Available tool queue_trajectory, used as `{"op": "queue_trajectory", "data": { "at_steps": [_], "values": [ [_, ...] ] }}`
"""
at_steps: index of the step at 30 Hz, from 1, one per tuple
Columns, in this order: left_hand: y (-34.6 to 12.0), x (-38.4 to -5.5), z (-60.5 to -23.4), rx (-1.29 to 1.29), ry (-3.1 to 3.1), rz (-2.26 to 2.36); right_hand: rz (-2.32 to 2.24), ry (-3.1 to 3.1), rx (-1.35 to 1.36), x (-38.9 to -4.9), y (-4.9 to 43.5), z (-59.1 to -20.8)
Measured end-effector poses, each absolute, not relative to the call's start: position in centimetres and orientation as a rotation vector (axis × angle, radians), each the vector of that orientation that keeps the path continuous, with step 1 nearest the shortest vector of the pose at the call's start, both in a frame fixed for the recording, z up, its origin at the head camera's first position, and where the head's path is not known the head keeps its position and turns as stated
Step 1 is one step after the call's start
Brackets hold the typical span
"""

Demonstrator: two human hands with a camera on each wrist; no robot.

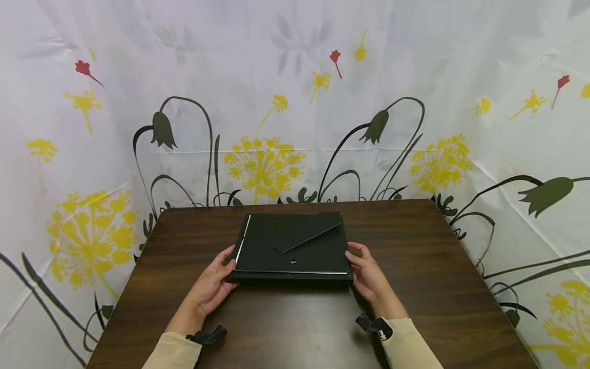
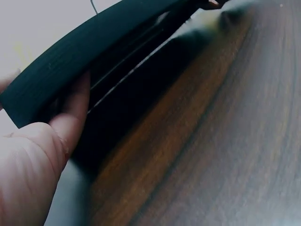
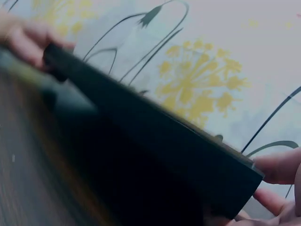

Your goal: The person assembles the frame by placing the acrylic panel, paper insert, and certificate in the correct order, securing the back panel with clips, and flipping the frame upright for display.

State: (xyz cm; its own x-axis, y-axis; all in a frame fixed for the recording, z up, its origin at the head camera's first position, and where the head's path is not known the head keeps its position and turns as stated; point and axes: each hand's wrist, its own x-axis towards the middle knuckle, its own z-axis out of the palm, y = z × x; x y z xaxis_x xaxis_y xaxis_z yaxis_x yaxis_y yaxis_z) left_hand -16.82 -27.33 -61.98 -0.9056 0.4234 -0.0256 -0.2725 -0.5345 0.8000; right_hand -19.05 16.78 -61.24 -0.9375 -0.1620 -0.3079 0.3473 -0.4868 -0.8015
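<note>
A black picture frame (image 1: 262, 236) is held level, back side up, with its near edge raised off the table. On its backing lies a slanted easel stand (image 1: 315, 229), folded nearly flat, and a small metal piece (image 1: 293, 262) shows close to the near edge. My left hand (image 1: 212, 284) grips the near left corner, thumb on top and fingers beneath. At the right side, my right hand (image 1: 369, 277) holds the frame's edge between thumb and fingers. In the left wrist view, the frame's underside (image 2: 141, 44) is dark and partly hidden.
The brown wood-grain table (image 1: 405, 241) extends around the frame on all sides. Behind it hangs a white curtain (image 1: 295, 102) printed with flowers, meeting the table's far edge. Black bands (image 1: 207, 335) circle both wrists.
</note>
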Motion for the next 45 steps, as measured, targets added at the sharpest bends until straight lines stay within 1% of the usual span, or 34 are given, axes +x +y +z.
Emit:
{"op": "queue_trajectory", "data": {
  "at_steps": [9,15,22,28,33,37,41,45],
  "values": [
    [-27.4,-16.7,-61.7,0.273,1.184,2.436,-2.466,1.31,0.061,-18.7,17.7,-61.4],
    [-27.6,-16.7,-61.9,0.28,1.148,2.436,-2.408,1.3,-0.023,-18.6,18.0,-61.5],
    [-27.7,-16.6,-61.8,0.226,1.135,2.452,-2.364,1.419,-0.115,-18.3,18.3,-61.8],
    [-27.8,-16.6,-61.6,0.213,1.105,2.467,-2.249,1.644,-0.188,-18.0,18.7,-62.3],
    [-27.9,-16.6,-61.7,0.181,1.15,2.45,-2.192,1.742,-0.137,-18.0,18.2,-62.4],
    [-27.8,-16.6,-61.8,0.169,1.2,2.425,-2.184,1.838,0.017,-18.0,17.3,-61.8],
    [-27.6,-16.6,-61.8,0.167,1.234,2.407,-2.013,2.159,0.161,-18.0,16.4,-60.9],
    [-27.4,-16.6,-62.0,0.137,1.273,2.382,-1.794,2.447,0.13,-17.6,16.2,-60.3]
  ]
}}
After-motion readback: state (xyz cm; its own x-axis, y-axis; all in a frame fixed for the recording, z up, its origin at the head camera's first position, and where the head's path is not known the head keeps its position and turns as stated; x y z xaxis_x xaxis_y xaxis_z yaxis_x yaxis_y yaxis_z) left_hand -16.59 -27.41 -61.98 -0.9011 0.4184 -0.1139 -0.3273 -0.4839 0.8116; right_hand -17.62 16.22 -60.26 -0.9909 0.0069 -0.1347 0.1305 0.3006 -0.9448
